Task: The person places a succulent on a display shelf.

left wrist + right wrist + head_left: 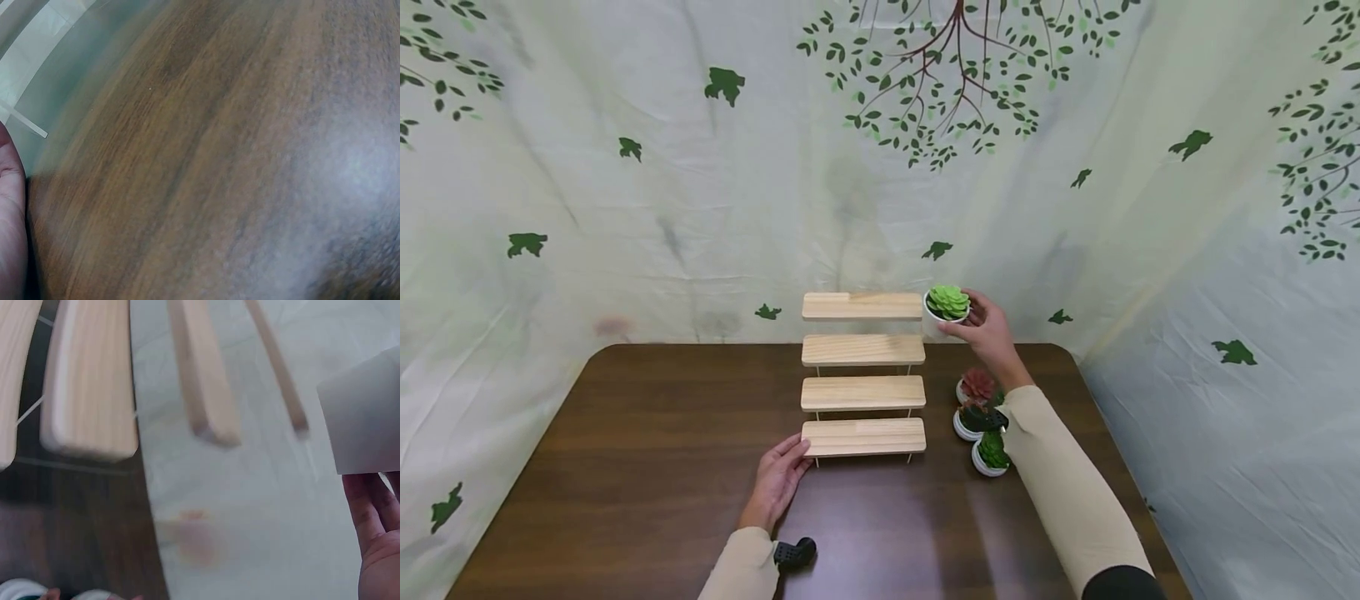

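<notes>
A leaf-printed cloth [647, 192] backs the scene, behind the dark bench [655, 450]. On the bench stands the rack [863, 392], its four boards stepping up towards the cloth — probably so that each one stays in reach over the one in front. The left hand [777, 479] grips the left end of the lowest board with fingers curled at the corner, likely to keep the light frame from shifting. The right hand [987, 332], opened about as wide as the pot, has thumb and fingers round the plant [948, 302] — a low hold that seems meant to spare the leaves. This plant is up beside the top board's right end, apart from it. The red plant [977, 386], dark plant [967, 427] and green plant [993, 451] cluster right of the rack, presumably handy for the right hand.
</notes>
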Tool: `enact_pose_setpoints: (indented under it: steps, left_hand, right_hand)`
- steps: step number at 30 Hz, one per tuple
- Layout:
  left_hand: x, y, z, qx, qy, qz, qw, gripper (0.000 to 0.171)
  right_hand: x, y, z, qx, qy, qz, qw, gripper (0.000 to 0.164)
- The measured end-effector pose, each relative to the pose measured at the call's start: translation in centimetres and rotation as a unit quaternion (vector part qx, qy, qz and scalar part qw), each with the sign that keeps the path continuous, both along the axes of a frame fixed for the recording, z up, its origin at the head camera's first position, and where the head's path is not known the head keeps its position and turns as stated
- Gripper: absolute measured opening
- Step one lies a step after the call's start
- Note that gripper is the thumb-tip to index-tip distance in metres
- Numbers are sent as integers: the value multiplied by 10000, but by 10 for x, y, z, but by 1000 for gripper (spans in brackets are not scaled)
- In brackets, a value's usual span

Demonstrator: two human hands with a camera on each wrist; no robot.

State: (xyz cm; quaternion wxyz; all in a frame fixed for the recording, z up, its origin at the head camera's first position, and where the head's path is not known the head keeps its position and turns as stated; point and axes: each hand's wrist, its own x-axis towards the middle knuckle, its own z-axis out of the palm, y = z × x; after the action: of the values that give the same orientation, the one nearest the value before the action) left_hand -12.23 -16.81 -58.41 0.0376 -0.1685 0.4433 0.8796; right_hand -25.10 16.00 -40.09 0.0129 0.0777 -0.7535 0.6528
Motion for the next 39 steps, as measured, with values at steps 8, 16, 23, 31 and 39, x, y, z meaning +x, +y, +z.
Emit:
enact_pose_setpoints:
  steps: [8, 16, 23, 31, 39]
  left_hand:
    - [1, 0, 1, -2, 43, -49, 10000, 19]
    - [2, -1, -1, 120, 190, -157, 9996, 28]
    - [3, -1, 1, 80, 234, -141, 9996, 28]
    - [5, -3, -1, 74, 231, -161, 9996, 28]
    - [5, -2, -1, 93, 144, -89, 9998, 23]
  right_hand:
    - [-16, -26, 12, -127, 40, 260, 9996, 70]
    - [-29, -52, 15, -234, 91, 471, 9986, 67]
    - [-36, -80, 20, -207, -9, 477, 9986, 70]
    - [-44, -111, 19, -379, -49, 648, 9972, 70]
    - [-47, -136, 17, -379, -80, 760, 9964, 70]
